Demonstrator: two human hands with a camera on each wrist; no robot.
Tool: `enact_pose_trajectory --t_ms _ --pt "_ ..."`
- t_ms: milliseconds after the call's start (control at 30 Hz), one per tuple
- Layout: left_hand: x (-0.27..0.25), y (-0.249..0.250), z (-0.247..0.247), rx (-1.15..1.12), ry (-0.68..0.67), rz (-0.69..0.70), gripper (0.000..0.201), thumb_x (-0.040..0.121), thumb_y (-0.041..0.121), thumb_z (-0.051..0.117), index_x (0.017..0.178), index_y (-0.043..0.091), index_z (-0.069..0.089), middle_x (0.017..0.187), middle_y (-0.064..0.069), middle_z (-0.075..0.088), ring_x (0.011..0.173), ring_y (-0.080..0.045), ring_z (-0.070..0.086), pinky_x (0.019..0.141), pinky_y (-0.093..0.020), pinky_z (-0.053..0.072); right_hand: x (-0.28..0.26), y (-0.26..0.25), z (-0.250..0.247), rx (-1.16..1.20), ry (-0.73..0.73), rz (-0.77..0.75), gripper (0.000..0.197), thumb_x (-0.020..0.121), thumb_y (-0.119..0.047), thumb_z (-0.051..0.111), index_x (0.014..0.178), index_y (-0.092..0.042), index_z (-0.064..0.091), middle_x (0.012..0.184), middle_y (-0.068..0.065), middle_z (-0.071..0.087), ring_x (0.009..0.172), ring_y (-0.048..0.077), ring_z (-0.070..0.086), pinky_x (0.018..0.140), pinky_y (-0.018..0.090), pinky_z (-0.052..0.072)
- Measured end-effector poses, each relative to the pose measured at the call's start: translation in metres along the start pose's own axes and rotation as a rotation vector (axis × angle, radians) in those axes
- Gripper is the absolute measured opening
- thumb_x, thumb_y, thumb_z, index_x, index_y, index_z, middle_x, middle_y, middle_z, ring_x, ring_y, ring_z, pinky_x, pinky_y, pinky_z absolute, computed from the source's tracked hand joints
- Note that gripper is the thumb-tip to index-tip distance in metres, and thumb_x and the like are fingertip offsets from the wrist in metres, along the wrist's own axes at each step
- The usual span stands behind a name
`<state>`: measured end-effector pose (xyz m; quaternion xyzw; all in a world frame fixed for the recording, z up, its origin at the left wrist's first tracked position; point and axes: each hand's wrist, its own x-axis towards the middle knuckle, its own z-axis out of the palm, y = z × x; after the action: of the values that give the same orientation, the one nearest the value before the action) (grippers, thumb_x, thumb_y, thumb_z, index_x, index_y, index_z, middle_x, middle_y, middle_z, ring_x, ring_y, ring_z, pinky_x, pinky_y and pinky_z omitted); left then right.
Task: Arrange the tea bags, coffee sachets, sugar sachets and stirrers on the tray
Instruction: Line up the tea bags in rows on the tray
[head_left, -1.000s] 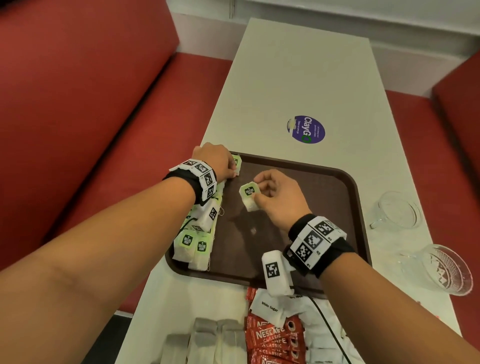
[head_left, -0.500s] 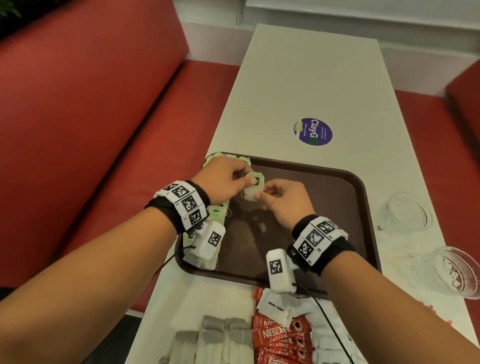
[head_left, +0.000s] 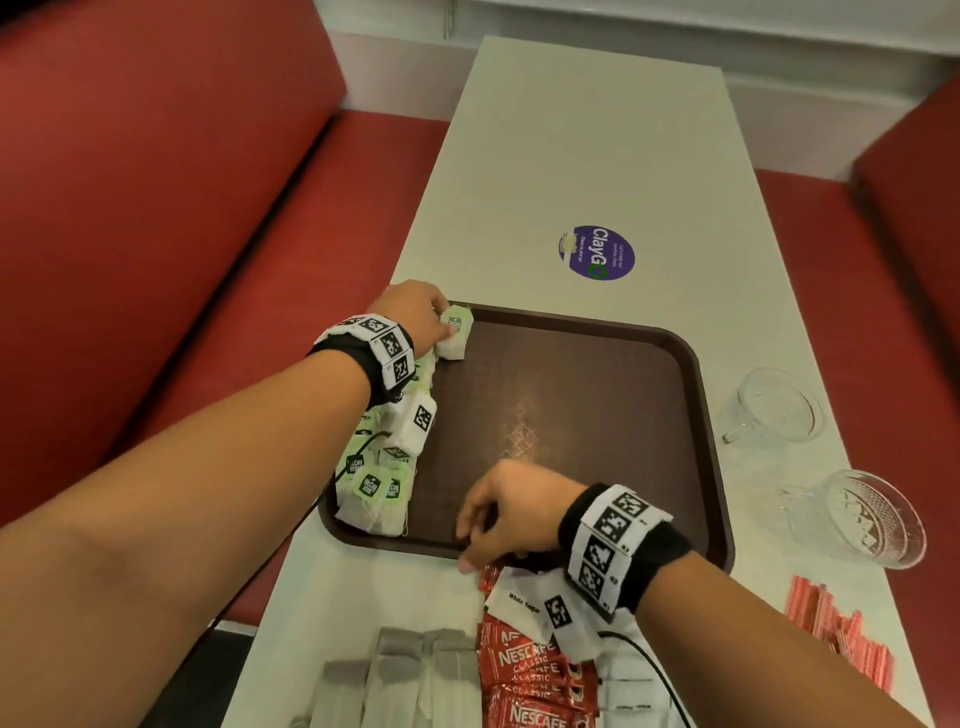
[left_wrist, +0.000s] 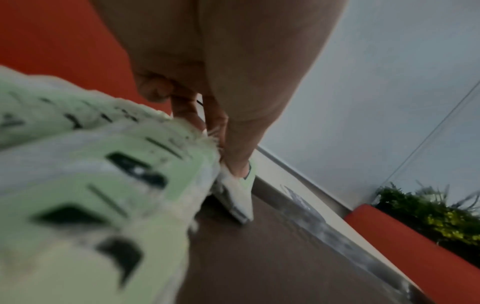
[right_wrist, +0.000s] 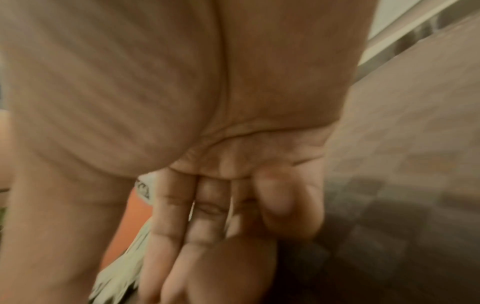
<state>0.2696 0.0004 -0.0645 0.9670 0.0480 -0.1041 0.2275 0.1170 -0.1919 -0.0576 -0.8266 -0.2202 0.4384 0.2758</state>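
A brown tray (head_left: 571, 415) lies on the white table. Several green-labelled tea bags (head_left: 376, 483) lie in a row along its left side. My left hand (head_left: 441, 332) is at the tray's far left corner and pinches one more tea bag (head_left: 456, 335) at the far end of that row; the left wrist view shows the fingers (left_wrist: 233, 156) gripping this tea bag (left_wrist: 237, 195). My right hand (head_left: 478, 540) hovers empty over the tray's near edge, fingers loose, just above the red coffee sachets (head_left: 524, 670). In the right wrist view its fingers (right_wrist: 207, 216) are extended and hold nothing.
Near the front edge lie grey sachets (head_left: 410, 670), white sugar sachets (head_left: 519, 603) and red stirrers (head_left: 841, 634). Two glass cups (head_left: 774, 405) (head_left: 862, 519) stand right of the tray. A purple sticker (head_left: 597, 253) is beyond it. Red benches flank the table.
The tea bag passed from my right hand to my left, which carried it to the tray's far left corner. My right hand drew back to the tray's near edge.
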Motion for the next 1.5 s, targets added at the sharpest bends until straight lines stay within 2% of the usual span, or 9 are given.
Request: enact_pose_trajectory --t_ms 100,233,433,800,1000,1167,1267,1367,1500 --pt "0.001 0.001 0.005 0.088 0.013 -0.022 0.030 0.083 0.042 0.074 0.107 0.029 0.063 0.104 0.005 0.067 0.100 -0.021 0.063 0.089 -0.038 0.053 0.000 -0.005 0.004 -0.195 -0.005 -0.041 0.033 0.071 -0.039 0.087 0.097 -0.023 0.075 0.086 -0.005 0.073 0.068 0.006 0.061 0.067 0.023 0.050" --pt "-0.004 0.004 0.006 0.180 0.116 0.048 0.027 0.083 0.041 0.073 0.104 0.030 0.060 0.104 0.003 0.063 0.101 -0.024 0.060 0.087 -0.039 0.050 0.002 -0.005 0.006 -0.268 0.038 -0.057 0.025 0.075 -0.032 0.083 0.098 -0.024 0.075 0.083 -0.008 0.071 0.065 0.004 0.057 0.061 0.020 0.045" --pt "-0.014 0.011 0.010 0.369 -0.048 0.210 0.030 0.078 0.043 0.073 0.108 0.037 0.069 0.113 0.007 0.066 0.107 -0.022 0.059 0.088 -0.036 0.047 -0.001 -0.005 0.009 -0.260 0.063 -0.047 0.024 0.076 -0.032 0.082 0.098 -0.026 0.075 0.084 -0.011 0.071 0.067 0.002 0.057 0.066 0.021 0.048" --pt "-0.109 0.011 -0.022 0.114 0.007 0.333 0.023 0.090 0.035 0.063 0.112 0.036 0.064 0.121 0.009 0.060 0.118 -0.017 0.051 0.101 -0.041 0.039 -0.020 -0.021 0.019 -0.333 0.140 -0.028 0.042 0.080 -0.046 0.076 0.115 -0.025 0.066 0.102 -0.010 0.067 0.090 0.014 0.061 0.082 0.035 0.054" --pt "-0.202 -0.025 -0.017 0.124 -0.196 0.366 0.014 0.091 0.035 0.063 0.104 0.041 0.063 0.110 0.019 0.058 0.106 -0.006 0.050 0.096 -0.036 0.044 -0.042 -0.035 0.045 -0.299 0.171 -0.123 0.034 0.079 -0.043 0.077 0.106 -0.025 0.068 0.100 -0.007 0.064 0.090 0.013 0.060 0.081 0.033 0.052" --pt "-0.259 -0.050 -0.003 0.074 -0.398 0.447 0.012 0.089 0.029 0.065 0.097 0.038 0.069 0.090 0.023 0.058 0.081 0.012 0.049 0.076 -0.011 0.039 -0.054 -0.045 0.075 -0.349 0.110 -0.153 0.009 0.082 -0.033 0.073 0.083 -0.025 0.071 0.087 -0.007 0.070 0.081 0.015 0.063 0.075 0.029 0.052" --pt "-0.279 -0.064 0.011 0.098 -0.481 0.506 0.017 0.089 0.028 0.063 0.103 0.035 0.071 0.098 0.020 0.060 0.092 0.005 0.051 0.084 -0.017 0.042 -0.056 -0.044 0.091 -0.434 0.077 -0.137 0.017 0.081 -0.043 0.072 0.081 -0.026 0.071 0.085 -0.007 0.070 0.083 0.016 0.062 0.075 0.031 0.052" --pt "-0.286 -0.071 0.020 0.182 -0.480 0.607 0.022 0.092 0.036 0.062 0.111 0.032 0.070 0.112 0.015 0.062 0.105 -0.008 0.050 0.092 -0.030 0.044 -0.054 -0.037 0.099 -0.537 0.100 -0.129 0.029 0.076 -0.056 0.072 0.085 -0.028 0.072 0.090 -0.007 0.068 0.092 0.018 0.057 0.082 0.037 0.050" --pt "-0.292 -0.071 0.023 0.317 -0.489 0.660 0.058 0.078 0.068 0.064 0.126 0.034 0.061 0.121 0.014 0.053 0.107 -0.009 0.044 0.092 -0.029 0.042 -0.059 -0.039 0.103 -0.642 0.082 -0.173 0.047 0.071 -0.059 0.076 0.104 -0.027 0.071 0.102 -0.008 0.062 0.099 0.018 0.050 0.086 0.035 0.040"
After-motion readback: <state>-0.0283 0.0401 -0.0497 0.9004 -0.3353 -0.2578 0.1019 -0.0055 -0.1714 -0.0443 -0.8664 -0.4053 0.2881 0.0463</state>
